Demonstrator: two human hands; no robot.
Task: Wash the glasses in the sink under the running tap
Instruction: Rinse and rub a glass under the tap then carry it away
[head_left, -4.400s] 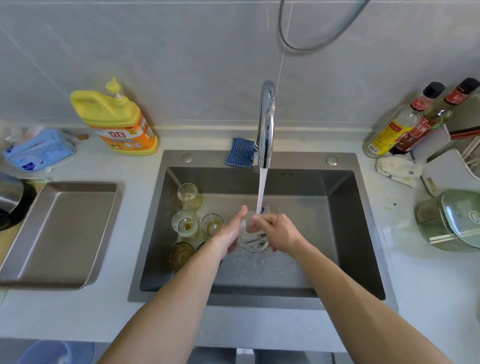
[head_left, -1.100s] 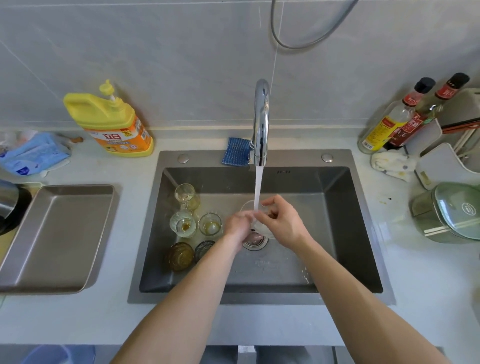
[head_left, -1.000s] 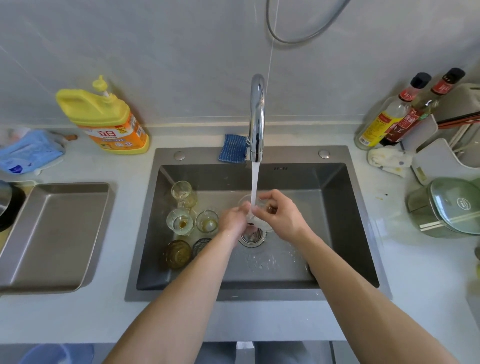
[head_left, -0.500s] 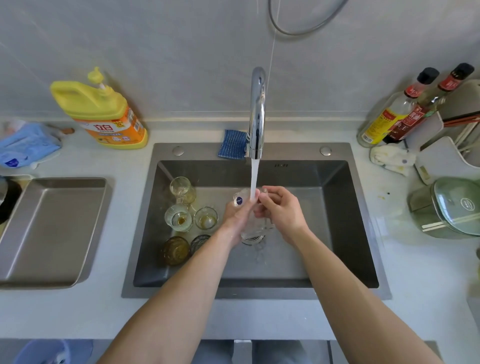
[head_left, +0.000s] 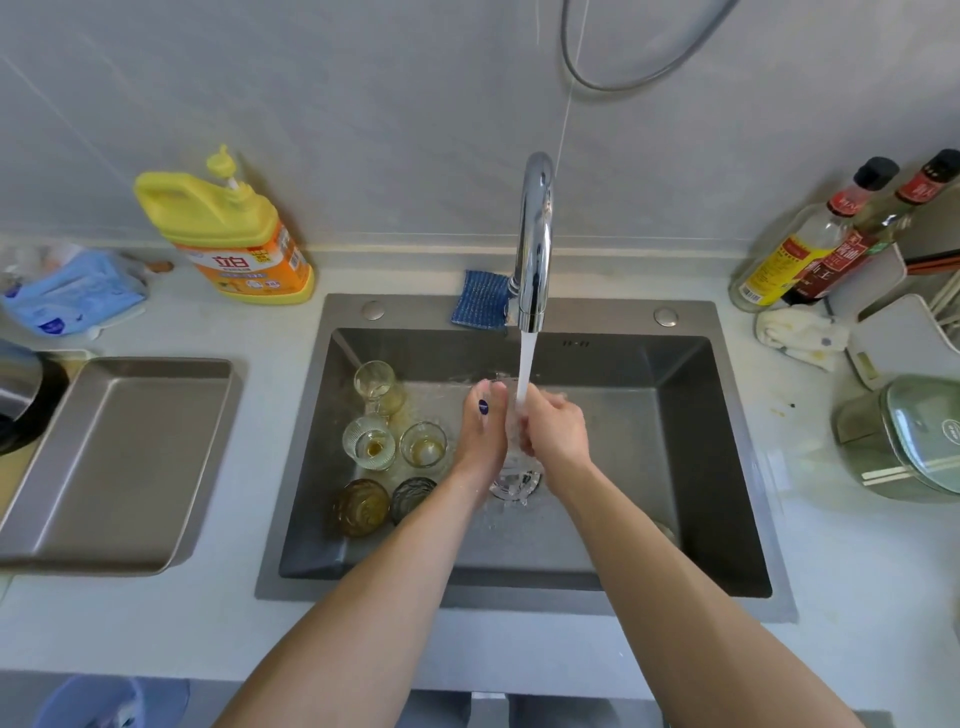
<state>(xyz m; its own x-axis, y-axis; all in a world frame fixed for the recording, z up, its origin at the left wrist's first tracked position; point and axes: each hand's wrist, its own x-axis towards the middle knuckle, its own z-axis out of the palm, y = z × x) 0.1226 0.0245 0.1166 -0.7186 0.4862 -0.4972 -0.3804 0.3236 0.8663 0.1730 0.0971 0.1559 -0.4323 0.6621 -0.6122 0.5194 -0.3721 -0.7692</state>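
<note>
Water runs from the chrome tap (head_left: 534, 244) into the steel sink (head_left: 727, 467). My left hand (head_left: 480, 436) and my right hand (head_left: 556, 428) together grip a clear glass (head_left: 511, 423), held under the stream above the drain (head_left: 517, 483). The glass is mostly hidden between my palms; a small blue sticker on it shows by my left fingers. Several other glasses stand at the sink's left: a clear one (head_left: 375, 385) at the back, a ribbed one (head_left: 369, 441), a small one (head_left: 423, 443), an amber one (head_left: 362, 506) and a dark one (head_left: 413, 498).
A metal tray (head_left: 114, 457) lies on the counter left of the sink. A yellow detergent bottle (head_left: 234, 234) and a blue cloth (head_left: 480, 299) sit behind the sink. Sauce bottles (head_left: 810, 239), a rag (head_left: 800, 338) and a green lidded pot (head_left: 904, 441) are at the right.
Both hands have stayed under the stream while turning the clear glass between them. It now lies more upright and more hidden between my palms. The other glasses have not moved.
</note>
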